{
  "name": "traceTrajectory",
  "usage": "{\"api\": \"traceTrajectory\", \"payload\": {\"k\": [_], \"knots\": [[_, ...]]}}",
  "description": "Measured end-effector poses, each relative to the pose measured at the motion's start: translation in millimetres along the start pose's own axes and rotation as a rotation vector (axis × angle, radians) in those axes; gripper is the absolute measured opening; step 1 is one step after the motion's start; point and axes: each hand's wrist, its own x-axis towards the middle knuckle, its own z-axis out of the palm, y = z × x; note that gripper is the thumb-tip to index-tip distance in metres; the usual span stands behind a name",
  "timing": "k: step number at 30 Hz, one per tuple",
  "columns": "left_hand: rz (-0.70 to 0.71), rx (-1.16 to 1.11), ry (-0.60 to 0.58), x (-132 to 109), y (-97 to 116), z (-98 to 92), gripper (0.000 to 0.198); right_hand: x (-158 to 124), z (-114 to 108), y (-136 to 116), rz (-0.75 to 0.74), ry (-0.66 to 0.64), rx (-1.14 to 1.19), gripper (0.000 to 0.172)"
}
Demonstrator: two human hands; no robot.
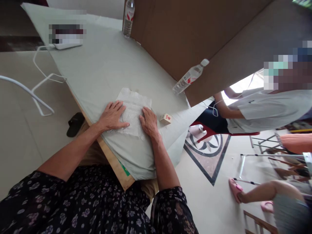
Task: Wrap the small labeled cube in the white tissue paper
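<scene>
A whitish, translucent sheet that looks like bubble wrap [133, 115] lies flat on the pale green cloth of the table. My left hand [113, 116] rests on its left side with the fingers stretched out and the thumb pointing right. On the sheet's right edge lies my right hand [149, 122], fingers extended and pointing away from me. Neither hand grips anything. Just right of my right hand stands a small cream box [166, 119] with a red mark.
Two water bottles, one [128, 19] at the back and one [190, 77] to the right, stand against a large brown cardboard panel [180, 35]. A white device [69, 45] sits at the far left. A person in a white shirt [273, 109] sits beyond the panel.
</scene>
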Motion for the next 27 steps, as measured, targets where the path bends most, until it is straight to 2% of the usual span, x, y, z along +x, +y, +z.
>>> {"api": "traceTrajectory", "payload": {"k": [4,11,27], "knots": [[0.004,0.013,-0.002,0.0,-0.6,0.2,0.096,0.6,-0.4,-4.4,0.058,-0.003,-0.013,0.051],[-0.007,0.012,-0.014,0.8,-4.3,1.4,0.098,2.1,6.2,-6.9,0.174,0.076,-0.021,0.055],[-0.018,0.03,-0.021,-0.7,-3.6,-2.7,0.099,3.6,12.4,-1.1,0.178,0.141,0.035,0.046]]}}
